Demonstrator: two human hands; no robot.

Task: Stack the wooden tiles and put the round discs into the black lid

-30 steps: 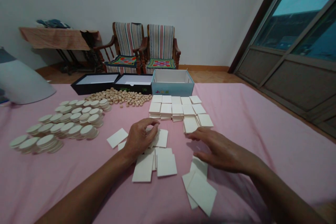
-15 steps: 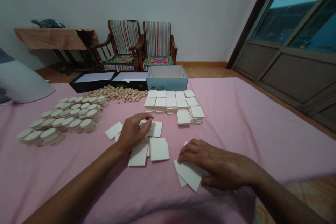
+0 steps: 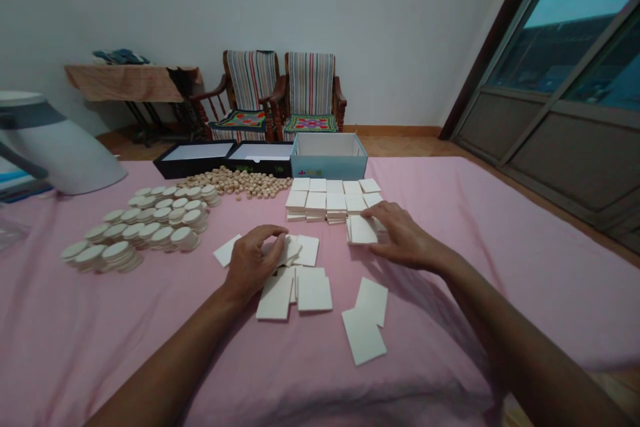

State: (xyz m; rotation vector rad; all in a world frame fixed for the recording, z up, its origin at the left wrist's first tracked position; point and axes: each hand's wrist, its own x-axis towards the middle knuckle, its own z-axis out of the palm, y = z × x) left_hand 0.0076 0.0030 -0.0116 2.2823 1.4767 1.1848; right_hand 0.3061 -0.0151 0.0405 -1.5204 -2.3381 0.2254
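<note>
Your left hand (image 3: 253, 260): narrow, thumb and fingertips curled over loose white squares (image 3: 315, 292); any grip, cannot tell. Your right hand (image 3: 405, 237): thumb and fingers narrowly apart, touching the front square stack (image 3: 363, 231); any hold, cannot tell. Two overlapping squares (image 3: 364, 337): nearer you than your right hand. Round discs (image 3: 117, 252): left of your left hand. Blue box (image 3: 329, 165): beyond both hands.

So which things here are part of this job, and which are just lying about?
In the job:
- left hand
- loose square cards
- right hand
- stacked square cards

Seemingly just lying about:
- round discs
- small wooden pieces
- light blue box
- black boxes
- white jug
- chairs
</note>
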